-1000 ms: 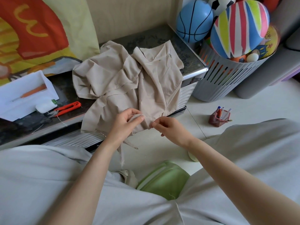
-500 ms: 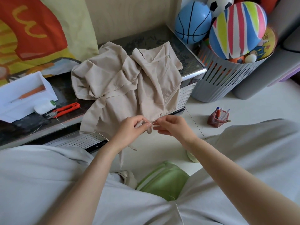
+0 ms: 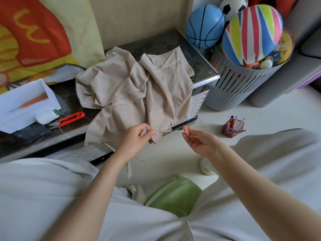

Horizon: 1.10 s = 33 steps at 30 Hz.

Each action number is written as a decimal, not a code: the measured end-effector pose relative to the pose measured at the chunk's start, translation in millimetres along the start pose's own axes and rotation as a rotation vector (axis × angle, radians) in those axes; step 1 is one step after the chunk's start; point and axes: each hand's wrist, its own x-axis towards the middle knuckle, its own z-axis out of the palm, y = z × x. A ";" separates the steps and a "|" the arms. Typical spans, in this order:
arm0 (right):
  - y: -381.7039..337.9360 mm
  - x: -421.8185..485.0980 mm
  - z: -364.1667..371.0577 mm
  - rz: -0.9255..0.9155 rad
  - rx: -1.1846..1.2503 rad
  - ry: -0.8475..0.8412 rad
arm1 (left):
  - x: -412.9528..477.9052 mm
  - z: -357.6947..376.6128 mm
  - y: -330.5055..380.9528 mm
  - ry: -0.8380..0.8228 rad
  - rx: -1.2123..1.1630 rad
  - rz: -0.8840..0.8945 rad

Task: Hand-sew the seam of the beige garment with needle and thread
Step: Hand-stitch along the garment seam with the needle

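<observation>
A person's two bare forearms reach forward over a lap in pale grey cloth. The left hand (image 3: 137, 136) pinches the lower edge of the beige garment (image 3: 139, 91) in a closed grip. Just right of that grip, a pale thread (image 3: 169, 131) runs taut to the right hand (image 3: 198, 139), whose fingertips pinch its end; the needle is too small to make out. Beyond both grips the garment lies crumpled on a dark tabletop (image 3: 196, 56). Far left of the left grip lie red snips (image 3: 71, 118) and a white tray (image 3: 26, 103). Far right stands a grey basket (image 3: 243, 86) of balls.
</observation>
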 end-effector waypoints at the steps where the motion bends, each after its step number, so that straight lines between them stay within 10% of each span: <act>1: -0.8 1.8 -3.8 0.013 0.011 0.013 | 0.1 -0.4 0.6 0.005 0.003 0.002; 16: -19.9 21.6 -22.6 -0.058 0.184 0.147 | -1.5 -2.5 2.6 0.028 -0.035 -0.015; 25: -2.2 -7.6 15.6 -0.321 -0.243 -0.113 | -3.4 5.7 -0.1 -0.226 -0.110 -0.003; 33: 39.7 -23.8 46.9 -0.457 -0.582 -0.161 | -5.8 6.0 14.3 -0.133 -0.255 -0.023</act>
